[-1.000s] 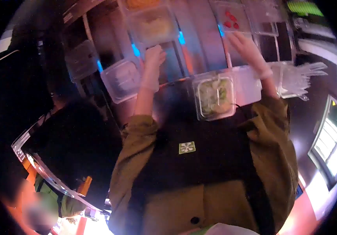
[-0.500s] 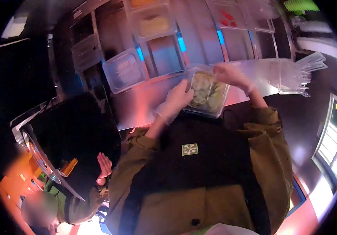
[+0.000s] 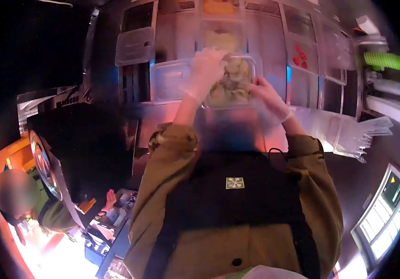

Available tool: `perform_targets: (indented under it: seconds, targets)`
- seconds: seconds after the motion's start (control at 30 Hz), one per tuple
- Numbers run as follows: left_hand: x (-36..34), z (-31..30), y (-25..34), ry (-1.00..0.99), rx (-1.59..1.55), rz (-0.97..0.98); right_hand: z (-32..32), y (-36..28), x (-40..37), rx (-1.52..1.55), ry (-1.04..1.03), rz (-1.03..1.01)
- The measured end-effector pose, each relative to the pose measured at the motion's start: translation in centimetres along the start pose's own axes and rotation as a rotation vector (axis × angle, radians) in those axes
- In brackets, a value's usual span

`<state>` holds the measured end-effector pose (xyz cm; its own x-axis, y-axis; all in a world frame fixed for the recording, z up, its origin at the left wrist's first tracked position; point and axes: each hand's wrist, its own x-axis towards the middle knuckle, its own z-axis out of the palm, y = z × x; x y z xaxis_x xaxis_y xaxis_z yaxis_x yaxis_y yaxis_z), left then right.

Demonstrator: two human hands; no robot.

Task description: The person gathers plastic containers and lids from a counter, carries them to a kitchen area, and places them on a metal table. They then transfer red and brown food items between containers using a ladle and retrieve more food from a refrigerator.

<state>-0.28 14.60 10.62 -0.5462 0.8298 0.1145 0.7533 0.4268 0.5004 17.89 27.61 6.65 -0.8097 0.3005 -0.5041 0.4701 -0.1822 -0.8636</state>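
Observation:
A clear rectangular plastic container [image 3: 230, 105] of pale green slices, which look like cucumber or pickle, is held over the counter's wells. My left hand [image 3: 205, 74], in a clear glove, is closed on its left side and blurred by motion. On the opposite side, my right hand [image 3: 268, 95], also gloved, grips the rim with bent fingers. A lidded clear container [image 3: 166, 83] sits just left of my left hand. Beyond the held container is another clear one with pale yellow contents [image 3: 221, 39].
Red pieces [image 3: 299, 58] lie in a container at the back right. Stacked clear plastic containers or lids [image 3: 356, 132] stand at the right. A clear lid [image 3: 134, 45] rests at the back left. Another person [image 3: 55, 211] is at the lower left, beside a round metal-edged object [image 3: 46, 162].
The container of slices has moved forward, from the counter's front edge to over the wells, with both hands on it. My view has shifted and turned slightly.

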Motion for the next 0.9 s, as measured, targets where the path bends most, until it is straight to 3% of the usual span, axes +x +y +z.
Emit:
perform_targets:
  seconds: [0.07,0.17,0.27,0.37,0.47,0.53,0.57,0.6,0.67,0.7,0.83,0.9]
  targets:
    - [1.2,0.9,-1.1,-0.039,0.020,-0.010,0.5,-0.7,0.9,0.153,0.026,-0.003]
    - [1.8,4.5,-3.8,-0.294,0.133,-0.086,1.1,2.2,3.2,0.223,0.034,0.138]
    - [0.1,7.1,-5.1,-0.128,0.018,-0.020,2.1,7.7,6.4,-0.079,0.152,-0.058]
    - [0.6,7.8,-3.4,-0.091,0.000,0.006,1.7,0.8,2.7,-0.487,0.116,0.049]
    - [0.0,11.3,-3.9,-0.059,0.110,0.024,0.9,2.6,2.5,-0.815,0.177,0.076]
    - [-0.6,10.2,-3.5,0.023,0.020,0.061,1.4,2.6,2.8,-0.959,0.174,0.118]
    - [-1.1,9.9,-3.3,-0.051,0.116,-0.044,1.1,2.8,2.4,-1.026,0.169,0.145]
    - [-1.0,10.1,-2.2,-0.125,0.210,-0.118,0.0,2.5,1.1,-1.000,0.194,0.158]
    - [-2.1,9.4,-1.2,0.029,0.116,-0.103,0.2,1.4,0.1,-0.964,0.157,0.157]
    - [-2.7,8.7,-0.7,0.107,0.071,-0.101,-0.4,2.8,-0.4,-0.970,0.275,0.073]
    - [-5.8,8.4,2.6,-0.103,0.263,0.039,-7.8,4.3,-1.6,-1.023,0.292,-0.068]
    - [-7.6,11.1,2.0,-0.262,0.336,0.033,-14.1,10.2,1.8,-0.810,0.424,-0.033]
